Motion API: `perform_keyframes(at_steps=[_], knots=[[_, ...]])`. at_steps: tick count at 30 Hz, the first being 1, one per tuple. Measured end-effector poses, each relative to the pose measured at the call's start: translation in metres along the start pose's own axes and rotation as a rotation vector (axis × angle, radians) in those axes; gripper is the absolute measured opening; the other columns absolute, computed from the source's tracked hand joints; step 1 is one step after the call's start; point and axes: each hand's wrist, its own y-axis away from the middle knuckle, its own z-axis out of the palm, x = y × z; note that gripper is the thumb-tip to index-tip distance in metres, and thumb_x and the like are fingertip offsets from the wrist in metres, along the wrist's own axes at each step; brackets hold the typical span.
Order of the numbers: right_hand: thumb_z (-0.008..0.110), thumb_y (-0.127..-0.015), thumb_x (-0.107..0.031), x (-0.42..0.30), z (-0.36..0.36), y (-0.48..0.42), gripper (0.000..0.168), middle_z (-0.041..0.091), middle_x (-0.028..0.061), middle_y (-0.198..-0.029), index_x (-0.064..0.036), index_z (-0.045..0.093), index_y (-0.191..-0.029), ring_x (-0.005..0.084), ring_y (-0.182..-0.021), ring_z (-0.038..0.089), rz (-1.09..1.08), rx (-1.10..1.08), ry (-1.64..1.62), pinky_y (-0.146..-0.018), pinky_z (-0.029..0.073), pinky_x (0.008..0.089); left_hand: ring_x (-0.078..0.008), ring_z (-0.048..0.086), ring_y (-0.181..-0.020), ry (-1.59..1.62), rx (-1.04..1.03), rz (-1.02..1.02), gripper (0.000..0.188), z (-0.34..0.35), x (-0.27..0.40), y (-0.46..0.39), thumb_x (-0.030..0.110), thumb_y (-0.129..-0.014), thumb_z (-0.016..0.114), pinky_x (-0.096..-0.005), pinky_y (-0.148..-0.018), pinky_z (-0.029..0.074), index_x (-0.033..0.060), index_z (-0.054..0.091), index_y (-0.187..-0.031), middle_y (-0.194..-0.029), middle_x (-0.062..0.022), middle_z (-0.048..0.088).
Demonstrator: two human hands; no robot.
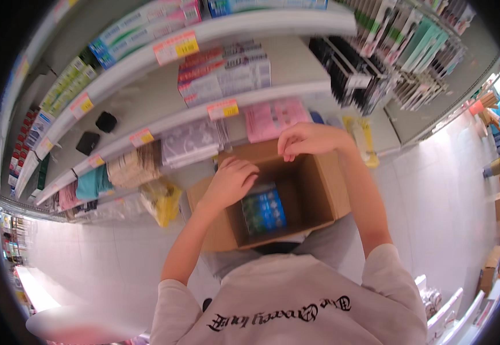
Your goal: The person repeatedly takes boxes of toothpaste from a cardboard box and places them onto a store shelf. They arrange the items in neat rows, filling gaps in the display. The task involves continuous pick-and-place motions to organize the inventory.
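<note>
An open cardboard box [335,185] sits before me, between my knees and the shelf. Inside, toward its left side, lies a blue and green pack [265,211]; the rest of the interior is in shadow. Over the box's left edge is my left hand [232,181], fingers loosely bent, with nothing seen in it. My right hand [310,140] is above the far right part of the box, close to a pink packet [276,118] on the low shelf. Its fingers curl downward, thumb apart, and I see nothing held. Contact between either hand and the cardboard cannot be told.
Shelves with price tags hold toothpaste-like cartons [226,75], grey patterned packs [191,142] and folded beige cloths [133,166]. Yellow plastic packaging [163,202] lies left of the box, more [364,140] at right. Hanging goods [353,73] jut out at upper right. Pale floor [422,207] runs alongside.
</note>
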Motion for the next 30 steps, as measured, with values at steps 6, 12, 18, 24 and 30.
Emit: perform_keyframes(at_steps=[6,12,18,24,30], knots=[[0.055,-0.086,-0.017,0.19,0.092,-0.096,0.028,0.075,0.0128,-0.087,0.001,0.074,-0.094,0.0233,-0.073,0.071,0.654,-0.303,0.346,-0.074,0.058,0.0372,-0.0268,0.067,-0.098,-0.016,-0.05,-0.228,0.01,0.072,-0.03,0.071,0.015,-0.089,0.069,-0.0486,-0.112,0.039,0.0089,0.069,-0.097,-0.095,-0.007,0.071],[0.064,-0.081,-0.022,0.36,0.165,-0.132,0.036,0.073,0.0212,-0.112,-0.001,0.074,-0.108,0.0341,-0.1,0.071,0.781,0.013,0.293,-0.089,0.056,0.044,-0.0229,0.068,-0.088,-0.106,0.066,-0.211,0.007,0.083,-0.023,0.069,0.015,-0.084,0.072,-0.044,-0.104,0.045,0.0109,0.069,-0.088,-0.088,-0.0034,0.071],[0.072,-0.078,-0.025,0.452,0.247,-0.125,0.047,0.07,0.0226,-0.121,0.0,0.073,-0.118,0.0349,-0.113,0.068,0.82,0.371,0.098,-0.098,0.052,0.044,-0.0234,0.067,-0.083,-0.05,0.125,-0.199,0.004,0.082,-0.028,0.067,0.011,-0.083,0.072,-0.0426,-0.097,0.049,0.0099,0.067,-0.084,-0.083,-0.0033,0.07],[0.071,-0.078,-0.025,0.457,0.259,-0.108,0.04,0.073,0.0191,-0.109,-0.001,0.074,-0.11,0.0307,-0.1,0.069,0.902,0.327,-0.34,-0.09,0.053,0.0426,-0.024,0.066,-0.08,-0.025,0.149,-0.206,0.005,0.084,-0.028,0.067,0.008,-0.082,0.071,-0.0413,-0.095,0.049,0.0091,0.066,-0.082,-0.081,-0.0037,0.069],[0.071,-0.076,-0.025,0.453,0.252,-0.108,0.037,0.073,0.0174,-0.103,-0.002,0.075,-0.105,0.0301,-0.095,0.069,0.928,0.354,-0.378,-0.085,0.053,0.0449,-0.0249,0.066,-0.08,-0.045,0.149,-0.214,0.005,0.085,-0.029,0.066,0.007,-0.082,0.071,-0.0411,-0.094,0.049,0.0085,0.066,-0.082,-0.081,-0.0041,0.069]])
